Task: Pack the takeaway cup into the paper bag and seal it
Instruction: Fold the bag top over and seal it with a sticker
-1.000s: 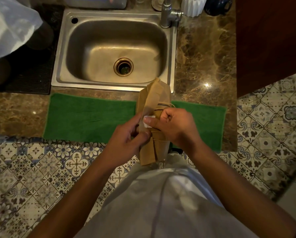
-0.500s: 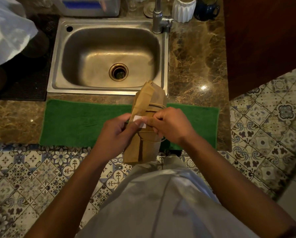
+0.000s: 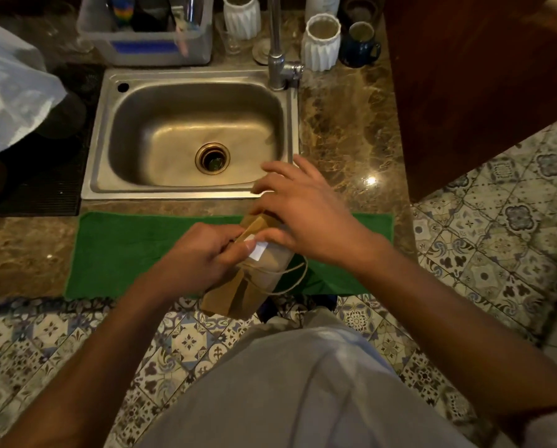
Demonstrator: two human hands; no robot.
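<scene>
A brown paper bag with twine handles is held tilted over the counter's front edge, above the green towel. My left hand grips the bag's left side, its thumb on a small white sticker on the folded paper. My right hand lies over the bag's folded top, thumb beside the sticker and the other fingers spread. The takeaway cup is hidden, and I cannot tell if it is inside the bag.
A steel sink with a tap lies behind the towel. White ribbed vases, a dark mug and a clear bin stand at the back. A dark mat and a white plastic bag sit left; a wooden panel stands right.
The bag has tipped lower and more sideways. My right hand moved from the bag's side to over its folded top, fingers spreading. The view has tilted up toward the sink's back.
</scene>
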